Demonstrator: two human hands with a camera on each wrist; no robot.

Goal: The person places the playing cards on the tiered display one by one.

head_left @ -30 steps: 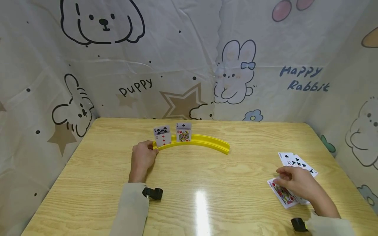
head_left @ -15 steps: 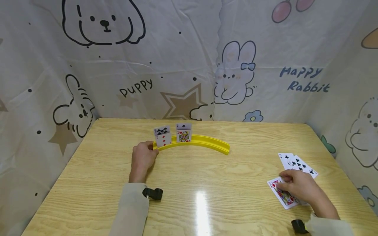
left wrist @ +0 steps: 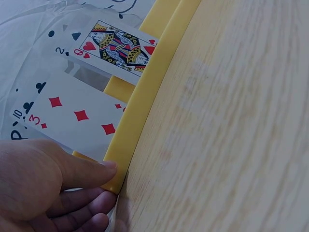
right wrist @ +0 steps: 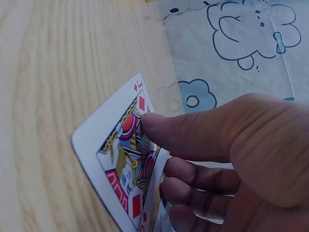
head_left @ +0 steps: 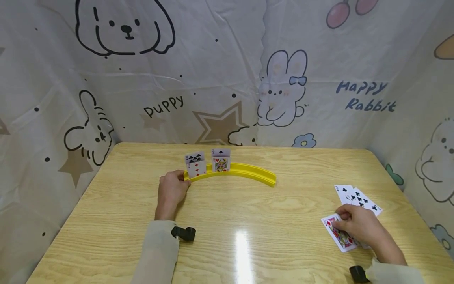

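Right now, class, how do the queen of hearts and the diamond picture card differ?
The queen of hearts stands in the yellow holder; the diamond picture card is outside it. No hand touches the queen of hearts, while the right hand holds the diamond picture card. Both are face cards with red suit marks.

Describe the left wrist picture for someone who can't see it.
A left hand pinches one end of a yellow rack on a table. The rack holds a three of diamonds and queen of hearts, one card behind each.
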